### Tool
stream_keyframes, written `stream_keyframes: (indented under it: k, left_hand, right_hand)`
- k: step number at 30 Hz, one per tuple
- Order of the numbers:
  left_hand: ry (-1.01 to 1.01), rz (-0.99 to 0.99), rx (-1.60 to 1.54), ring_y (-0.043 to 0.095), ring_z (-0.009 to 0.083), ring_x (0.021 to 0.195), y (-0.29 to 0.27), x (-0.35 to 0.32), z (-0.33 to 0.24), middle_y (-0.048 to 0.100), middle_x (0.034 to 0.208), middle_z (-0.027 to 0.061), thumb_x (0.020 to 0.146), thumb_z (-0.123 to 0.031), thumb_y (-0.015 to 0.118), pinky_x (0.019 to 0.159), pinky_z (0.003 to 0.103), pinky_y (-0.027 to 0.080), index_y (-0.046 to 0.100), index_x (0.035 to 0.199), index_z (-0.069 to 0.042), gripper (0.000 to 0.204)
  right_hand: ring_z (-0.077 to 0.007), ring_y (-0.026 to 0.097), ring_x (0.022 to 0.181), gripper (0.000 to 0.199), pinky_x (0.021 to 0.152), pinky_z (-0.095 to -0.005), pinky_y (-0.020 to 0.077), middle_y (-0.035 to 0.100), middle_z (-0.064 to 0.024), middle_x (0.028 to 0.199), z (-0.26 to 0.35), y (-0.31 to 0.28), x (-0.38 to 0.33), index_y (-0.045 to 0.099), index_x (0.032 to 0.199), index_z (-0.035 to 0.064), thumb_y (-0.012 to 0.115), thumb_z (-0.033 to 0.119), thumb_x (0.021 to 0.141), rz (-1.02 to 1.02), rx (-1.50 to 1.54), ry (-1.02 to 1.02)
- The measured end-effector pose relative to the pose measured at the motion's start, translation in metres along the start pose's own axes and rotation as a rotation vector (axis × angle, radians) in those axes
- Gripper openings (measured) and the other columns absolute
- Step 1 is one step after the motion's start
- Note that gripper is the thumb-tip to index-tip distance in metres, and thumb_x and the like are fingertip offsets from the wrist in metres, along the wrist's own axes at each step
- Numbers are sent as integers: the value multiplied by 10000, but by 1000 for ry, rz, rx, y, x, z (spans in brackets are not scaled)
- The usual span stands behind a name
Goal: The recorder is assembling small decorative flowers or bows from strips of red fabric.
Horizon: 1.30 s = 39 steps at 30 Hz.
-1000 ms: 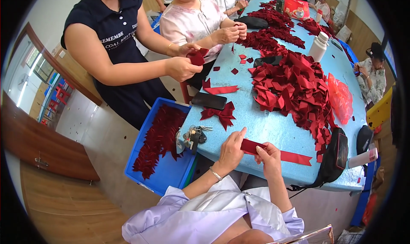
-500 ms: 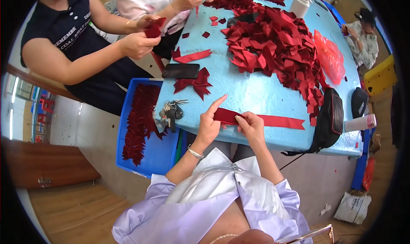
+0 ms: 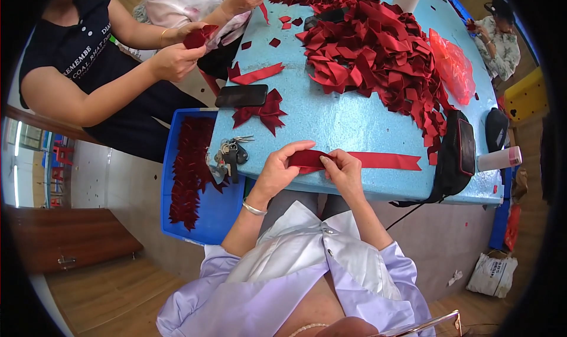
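Note:
A red ribbon [image 3: 384, 160] stretches sideways over the near edge of the blue table, its notched tail lying off to the right. Its darker left part is looped between both hands. My left hand [image 3: 276, 170] holds the left end of this loop, with thumb and fingers curved round it. My right hand [image 3: 343, 170] pinches the ribbon with thumb and forefinger where the loop meets the tail. Left of them on the table lie a bunch of keys [image 3: 232, 155], a black phone [image 3: 241, 95] and a red ribbon bow [image 3: 263, 111] partly beneath the phone.
A large heap of red ribbon pieces [image 3: 378, 59] covers the table's far middle. A black bag [image 3: 455, 160] and a pink-capped bottle [image 3: 499, 159] stand right. At left, a blue bin [image 3: 233, 210] holds dark red ribbon pieces [image 3: 192, 172]. A co-worker's hands [image 3: 177, 52] work with ribbon nearby.
My left hand's raised forefinger has come down toward the ribbon, its fingers now curving round the loop. My right hand keeps its pinch. The view has shifted slightly.

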<state>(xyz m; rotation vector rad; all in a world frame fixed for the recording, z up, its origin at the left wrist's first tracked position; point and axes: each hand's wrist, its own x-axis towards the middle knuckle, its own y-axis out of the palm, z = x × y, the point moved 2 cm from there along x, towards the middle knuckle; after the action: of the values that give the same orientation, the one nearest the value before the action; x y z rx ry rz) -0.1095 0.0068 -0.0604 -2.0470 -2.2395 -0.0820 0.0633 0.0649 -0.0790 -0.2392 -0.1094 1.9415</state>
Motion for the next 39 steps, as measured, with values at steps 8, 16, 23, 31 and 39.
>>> stream_keyframes:
  k: [8,16,23,31,39]
  left_hand:
    - [18,-149,563,669,216,941,-7,-3,-17,672,1070,180,758,99,484,853,330,526,576,1310,-65,583]
    - [-279,-90,194,666,119,878,-11,-8,1,700,1014,83,849,80,494,763,261,550,595,1299,-63,484]
    - [-213,-89,-92,663,128,856,-12,-9,15,687,1036,86,909,68,529,753,253,557,588,1265,14,365]
    - [-199,-254,-99,663,108,775,-6,-5,10,696,938,89,911,2,621,667,224,544,561,1248,37,344]
    - [-368,-255,-322,708,187,738,-10,-6,18,700,933,123,939,-56,601,571,239,552,564,1114,18,194]
  right_hand:
    - [-30,477,506,119,463,-219,348,576,13,574,-4,1,1,665,840,-11,667,94,896,2,25,-21]
    - [-27,473,504,118,462,-221,343,569,13,564,0,3,1,662,831,-12,669,88,893,-12,-17,-31]
    - [-46,480,488,133,454,-248,358,574,-20,543,2,3,2,653,803,-23,678,85,875,-32,-51,-46]
    - [-58,470,489,142,460,-263,367,564,-43,533,0,5,3,647,793,-31,694,87,857,-69,-96,-84]
    - [-39,467,489,140,450,-240,342,559,-11,536,-3,4,1,645,797,-24,679,85,878,-76,-76,-89]
